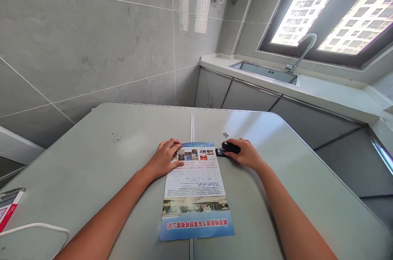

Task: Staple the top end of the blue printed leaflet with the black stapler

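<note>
A printed leaflet (196, 186) with blue ends, photos and red lettering lies flat on the table, its large title upside down to me. My left hand (167, 155) rests on its upper left edge, fingers stretched out over the paper. Beside the upper right edge, my right hand (244, 153) is wrapped round a black stapler (229, 147), whose nose points left at the leaflet. Whether paper sits in its jaw I cannot tell. Just beyond the stapler lies a small strip of staples (225, 134).
The pale folding table (141, 129) has a seam down its middle. At the left edge are a red and white box (10, 209) and a white cable (37, 225). Beyond the table, a counter holds a sink (264, 72) and a faucet (303, 49) under a window.
</note>
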Available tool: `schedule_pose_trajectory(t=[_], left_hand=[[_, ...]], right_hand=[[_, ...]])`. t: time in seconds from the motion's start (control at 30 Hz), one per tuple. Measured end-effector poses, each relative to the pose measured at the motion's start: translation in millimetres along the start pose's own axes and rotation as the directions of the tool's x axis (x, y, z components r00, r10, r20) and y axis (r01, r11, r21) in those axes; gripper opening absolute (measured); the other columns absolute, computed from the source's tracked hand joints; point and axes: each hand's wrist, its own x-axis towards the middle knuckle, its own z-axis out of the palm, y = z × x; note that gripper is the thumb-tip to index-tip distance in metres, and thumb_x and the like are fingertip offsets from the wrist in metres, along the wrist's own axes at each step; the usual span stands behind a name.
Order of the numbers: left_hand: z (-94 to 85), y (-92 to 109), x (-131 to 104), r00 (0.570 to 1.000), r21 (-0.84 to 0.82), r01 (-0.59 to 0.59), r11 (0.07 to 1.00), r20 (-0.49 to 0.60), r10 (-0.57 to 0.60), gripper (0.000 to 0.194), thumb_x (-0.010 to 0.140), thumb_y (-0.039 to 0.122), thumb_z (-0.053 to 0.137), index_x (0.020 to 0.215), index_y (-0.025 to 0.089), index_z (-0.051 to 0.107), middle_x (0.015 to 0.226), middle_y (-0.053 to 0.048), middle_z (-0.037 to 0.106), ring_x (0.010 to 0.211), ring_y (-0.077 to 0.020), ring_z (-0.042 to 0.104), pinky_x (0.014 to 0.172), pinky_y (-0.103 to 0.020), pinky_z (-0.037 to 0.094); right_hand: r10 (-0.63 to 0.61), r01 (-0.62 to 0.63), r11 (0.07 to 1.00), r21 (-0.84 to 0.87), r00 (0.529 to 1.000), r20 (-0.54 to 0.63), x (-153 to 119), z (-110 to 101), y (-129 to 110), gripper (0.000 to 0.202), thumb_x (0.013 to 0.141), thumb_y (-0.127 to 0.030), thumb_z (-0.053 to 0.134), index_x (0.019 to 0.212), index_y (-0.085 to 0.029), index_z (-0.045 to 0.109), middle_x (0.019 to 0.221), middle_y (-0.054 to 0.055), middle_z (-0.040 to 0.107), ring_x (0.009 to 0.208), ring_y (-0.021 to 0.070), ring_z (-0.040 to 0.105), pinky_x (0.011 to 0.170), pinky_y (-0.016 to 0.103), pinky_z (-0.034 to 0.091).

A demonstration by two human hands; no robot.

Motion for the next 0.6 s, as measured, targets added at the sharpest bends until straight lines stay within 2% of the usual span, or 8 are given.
schedule_pose_trajectory(t=[0.13, 0.27, 0.43, 0.6], left_hand=[[0.4, -1.0, -1.0, 1.0, -0.006, -0.006, 1.0, 0.018, 0.006, 0.055, 0.088, 0.039, 0.076, 0.136, 0.023, 0.056, 0.136, -0.011, 0.055, 0.129, -0.0295, 0.053, 0.117, -0.054, 0.032], [-0.8, 1.3, -1.8, 0.999, -0.011, -0.015, 1.0, 0.049, 0.016, 0.056, 0.088, 0.042, 0.075, 0.137, 0.023, 0.056, 0.136, -0.011, 0.055, 0.125, -0.0291, 0.055, 0.118, -0.054, 0.03], [-2.0, 7.3, -1.9, 0.997, -0.016, -0.02, 1.0, 0.075, 0.021, 0.058, 0.085, 0.043, 0.079, 0.135, 0.023, 0.058, 0.134, -0.011, 0.056, 0.121, -0.0294, 0.056, 0.117, -0.055, 0.03], [-3.5, 9.3, -1.8, 0.997, -0.038, -0.036, 0.999, 0.07, 0.038, 0.059, 0.081, 0.046, 0.081, 0.131, 0.023, 0.061, 0.128, -0.01, 0.058, 0.12, -0.0303, 0.056, 0.117, -0.054, 0.03]], right_hand=[[-0.063, 0.059, 0.995, 0.081, 0.996, 0.056, -0.2, 5.2, -12.2, 0.025, 0.086, -0.037, 0.073, 0.108, -0.027, 0.072, 0.1, 0.004, 0.078, 0.089, 0.0238, 0.07, 0.085, 0.037, 0.052], [-0.081, 0.075, 0.994, 0.086, 0.994, 0.068, 1.9, 11.7, -23.3, 0.023, 0.088, -0.038, 0.072, 0.108, -0.027, 0.071, 0.1, 0.003, 0.078, 0.088, 0.0237, 0.069, 0.087, 0.038, 0.052], [-0.071, 0.066, 0.99, 0.121, 0.996, 0.044, 2.6, 9.0, -34.6, 0.035, 0.092, -0.041, 0.067, 0.124, -0.027, 0.063, 0.108, 0.004, 0.076, 0.09, 0.0238, 0.068, 0.09, 0.042, 0.051], [-0.134, 0.123, 0.966, 0.228, 0.991, 0.031, 1.7, 4.8, -37.4, 0.032, 0.099, -0.036, 0.057, 0.128, -0.026, 0.066, 0.108, 0.006, 0.074, 0.091, 0.0231, 0.068, 0.086, 0.039, 0.054]])
